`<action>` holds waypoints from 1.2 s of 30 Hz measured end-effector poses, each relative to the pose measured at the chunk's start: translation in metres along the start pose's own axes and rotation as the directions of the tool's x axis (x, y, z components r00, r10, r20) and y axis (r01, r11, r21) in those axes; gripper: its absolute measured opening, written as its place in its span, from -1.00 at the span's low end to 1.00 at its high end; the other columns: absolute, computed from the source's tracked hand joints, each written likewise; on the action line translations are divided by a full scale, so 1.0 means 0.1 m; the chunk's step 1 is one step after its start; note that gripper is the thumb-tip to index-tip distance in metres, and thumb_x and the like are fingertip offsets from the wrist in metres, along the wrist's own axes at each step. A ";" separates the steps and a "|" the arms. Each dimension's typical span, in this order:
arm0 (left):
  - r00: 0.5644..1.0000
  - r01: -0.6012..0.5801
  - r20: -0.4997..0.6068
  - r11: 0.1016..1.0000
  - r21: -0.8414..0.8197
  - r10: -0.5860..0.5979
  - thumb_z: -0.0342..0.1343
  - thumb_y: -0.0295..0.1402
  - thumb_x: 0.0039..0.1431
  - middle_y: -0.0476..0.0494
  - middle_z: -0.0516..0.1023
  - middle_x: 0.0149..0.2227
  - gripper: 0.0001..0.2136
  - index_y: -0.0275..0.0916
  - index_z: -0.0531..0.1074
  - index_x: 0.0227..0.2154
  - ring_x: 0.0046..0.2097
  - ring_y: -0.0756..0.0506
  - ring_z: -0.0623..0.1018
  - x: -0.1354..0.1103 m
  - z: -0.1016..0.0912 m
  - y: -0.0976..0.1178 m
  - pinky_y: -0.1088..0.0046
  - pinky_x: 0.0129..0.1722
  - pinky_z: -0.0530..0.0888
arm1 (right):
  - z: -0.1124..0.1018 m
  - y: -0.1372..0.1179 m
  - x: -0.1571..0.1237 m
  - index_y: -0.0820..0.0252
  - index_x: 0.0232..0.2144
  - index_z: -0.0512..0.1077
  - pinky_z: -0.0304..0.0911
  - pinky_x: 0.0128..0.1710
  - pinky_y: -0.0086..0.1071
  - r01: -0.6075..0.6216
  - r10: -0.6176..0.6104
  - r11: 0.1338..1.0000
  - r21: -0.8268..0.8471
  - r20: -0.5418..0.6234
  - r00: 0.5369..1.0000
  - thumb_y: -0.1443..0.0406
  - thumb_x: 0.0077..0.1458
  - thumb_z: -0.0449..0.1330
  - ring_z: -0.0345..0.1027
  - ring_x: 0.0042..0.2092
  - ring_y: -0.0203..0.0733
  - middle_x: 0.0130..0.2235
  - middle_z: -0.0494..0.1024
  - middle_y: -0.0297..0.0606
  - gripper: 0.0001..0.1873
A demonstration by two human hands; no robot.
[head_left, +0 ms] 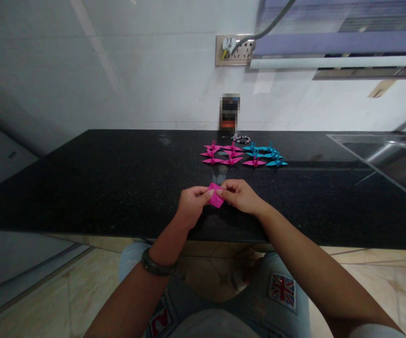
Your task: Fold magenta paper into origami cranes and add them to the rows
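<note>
A partly folded piece of pink origami paper [217, 199] is held between my two hands, just above the black countertop. My left hand [193, 202] pinches its left side between thumb and fingers. On the right side, my right hand [241, 195] grips it the same way, thumb on top. Beyond my hands stand rows of finished paper cranes: several pink cranes [213, 161] at the left and several blue cranes [276, 164] at the right, with one pink crane [255, 163] in the front row beside a blue one.
The black countertop [118, 188] runs along a white wall. A beaded bracelet [241, 139] lies by a blurred upright object [229, 112] at the back. A metal sink [389, 159] is set in at the right. A power socket [236, 50] with a plugged cable is above.
</note>
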State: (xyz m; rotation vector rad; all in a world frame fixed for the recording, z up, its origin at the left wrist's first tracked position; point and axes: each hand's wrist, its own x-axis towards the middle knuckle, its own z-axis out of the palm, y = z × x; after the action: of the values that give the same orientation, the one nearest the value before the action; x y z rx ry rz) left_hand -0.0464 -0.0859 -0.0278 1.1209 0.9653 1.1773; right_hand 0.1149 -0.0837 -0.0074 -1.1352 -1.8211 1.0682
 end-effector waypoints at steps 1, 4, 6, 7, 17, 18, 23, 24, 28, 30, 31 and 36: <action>1.000 0.000 0.000 1.000 0.002 0.000 0.22 -0.26 -0.17 -0.08 0.51 -0.54 -0.76 -0.35 0.50 -0.46 -0.51 0.02 0.45 0.00 0.00 0.00 0.43 -0.39 0.42 | 0.00 0.00 0.00 0.27 -0.58 0.31 -0.09 -0.62 -0.51 -0.002 0.002 1.000 0.001 0.000 1.000 0.19 0.00 0.10 0.01 -0.63 -0.45 -0.68 0.21 -0.46 -0.74; 1.000 -0.004 0.002 1.000 0.008 0.004 0.22 -0.27 -0.17 -0.08 0.51 -0.55 -0.77 -0.35 0.50 -0.46 -0.51 0.02 0.44 0.00 -0.01 -0.01 0.43 -0.39 0.42 | 0.00 0.00 0.00 0.27 -0.58 0.31 -0.10 -0.62 -0.51 -0.006 0.006 1.000 0.007 0.000 1.000 0.18 0.00 0.10 0.00 -0.63 -0.45 -0.68 0.20 -0.47 -0.74; 1.000 -0.009 -0.001 1.000 0.011 0.009 0.22 -0.28 -0.17 -0.08 0.51 -0.55 -0.78 -0.35 0.50 -0.47 -0.51 0.02 0.45 0.00 -0.01 -0.01 0.43 -0.39 0.41 | 0.00 0.01 0.00 0.27 -0.57 0.32 -0.11 -0.62 -0.51 -0.007 0.007 1.000 0.014 0.003 1.000 0.19 0.00 0.10 0.00 -0.63 -0.45 -0.68 0.20 -0.46 -0.75; 1.000 -0.013 -0.003 1.000 0.014 0.013 0.22 -0.28 -0.16 -0.08 0.51 -0.55 -0.79 -0.35 0.50 -0.47 -0.50 0.02 0.45 0.00 -0.01 -0.01 0.44 -0.39 0.41 | 0.00 0.01 0.00 0.27 -0.57 0.32 -0.11 -0.62 -0.51 -0.008 0.008 1.000 0.016 0.006 1.000 0.19 -0.01 0.10 0.00 -0.62 -0.45 -0.67 0.20 -0.46 -0.75; 0.994 -0.071 -0.067 0.984 0.165 0.083 0.22 -0.31 -0.18 -0.10 0.53 -0.54 -0.81 -0.35 0.52 -0.50 -0.50 0.01 0.45 -0.03 0.03 0.07 0.50 -0.47 0.36 | 0.07 -0.03 0.07 0.27 -0.42 0.36 0.01 -0.57 -0.51 0.003 0.004 0.985 0.173 -0.038 0.999 0.18 -0.09 0.17 0.07 -0.56 -0.43 -0.57 0.31 -0.41 -0.76; 0.994 -0.078 -0.065 0.979 0.188 0.092 0.22 -0.30 -0.18 -0.10 0.53 -0.54 -0.81 -0.35 0.52 -0.50 -0.51 0.01 0.44 -0.04 0.04 0.08 0.51 -0.48 0.35 | 0.07 -0.03 0.07 0.26 -0.43 0.36 0.02 -0.56 -0.51 0.005 0.002 0.986 0.164 -0.040 0.999 0.18 -0.10 0.18 0.07 -0.57 -0.43 -0.58 0.30 -0.42 -0.76; 0.992 -0.093 -0.060 0.969 0.227 0.110 0.21 -0.31 -0.17 -0.09 0.53 -0.55 -0.82 -0.34 0.52 -0.51 -0.52 0.01 0.44 -0.06 0.05 0.08 0.52 -0.50 0.35 | 0.08 -0.01 0.09 0.28 -0.46 0.37 0.03 -0.55 -0.50 0.005 0.001 0.993 0.122 -0.050 0.999 0.18 -0.12 0.20 0.07 -0.57 -0.43 -0.59 0.30 -0.42 -0.76; 0.992 -0.096 -0.060 0.968 0.232 0.113 0.21 -0.31 -0.17 -0.09 0.53 -0.56 -0.82 -0.34 0.52 -0.51 -0.52 0.01 0.44 -0.06 0.05 0.07 0.52 -0.50 0.34 | 0.07 -0.02 0.09 0.28 -0.47 0.37 0.04 -0.55 -0.50 0.002 0.005 0.993 0.119 -0.053 0.999 0.19 -0.11 0.19 0.08 -0.56 -0.43 -0.59 0.31 -0.41 -0.77; 0.991 -0.114 -0.045 0.964 0.239 0.129 0.20 -0.32 -0.16 -0.09 0.53 -0.55 -0.83 -0.35 0.52 -0.52 -0.51 0.00 0.45 -0.04 0.03 0.04 0.52 -0.50 0.34 | 0.07 -0.02 0.09 0.28 -0.48 0.38 0.05 -0.55 -0.50 0.008 -0.002 0.995 0.096 -0.059 0.998 0.21 -0.09 0.16 0.12 -0.55 -0.41 -0.58 0.34 -0.38 -0.80; 0.991 -0.114 -0.040 0.966 0.233 0.126 0.20 -0.32 -0.16 -0.09 0.53 -0.54 -0.83 -0.35 0.52 -0.51 -0.51 0.00 0.45 -0.04 0.02 0.03 0.51 -0.49 0.35 | 0.08 -0.01 0.09 0.28 -0.49 0.39 0.06 -0.54 -0.50 0.019 -0.014 0.996 0.085 -0.068 0.998 0.22 -0.09 0.15 0.13 -0.54 -0.41 -0.57 0.35 -0.38 -0.81; 0.992 -0.109 -0.039 0.967 0.231 0.121 0.20 -0.32 -0.16 -0.09 0.53 -0.54 -0.83 -0.34 0.52 -0.52 -0.51 0.00 0.45 -0.04 0.02 0.04 0.51 -0.49 0.35 | 0.08 -0.01 0.09 0.28 -0.49 0.39 0.07 -0.54 -0.49 0.022 -0.016 0.996 0.084 -0.072 0.997 0.23 -0.09 0.15 0.14 -0.54 -0.40 -0.57 0.35 -0.38 -0.82; 0.996 -0.070 -0.038 0.972 0.225 0.080 0.20 -0.33 -0.17 -0.08 0.52 -0.56 -0.85 -0.34 0.52 -0.54 -0.52 0.01 0.43 -0.05 0.03 0.07 0.52 -0.49 0.34 | 0.08 -0.03 0.09 0.27 -0.53 0.38 0.07 -0.53 -0.48 0.026 -0.018 0.996 0.091 -0.083 0.996 0.22 -0.07 0.13 0.14 -0.53 -0.39 -0.57 0.35 -0.37 -0.81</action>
State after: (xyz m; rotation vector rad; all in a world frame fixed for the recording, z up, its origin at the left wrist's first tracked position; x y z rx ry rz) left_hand -0.0457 -0.0912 -0.0206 1.3229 1.1203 1.1805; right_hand 0.1039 -0.0782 -0.0069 -1.0862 -1.6998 1.0657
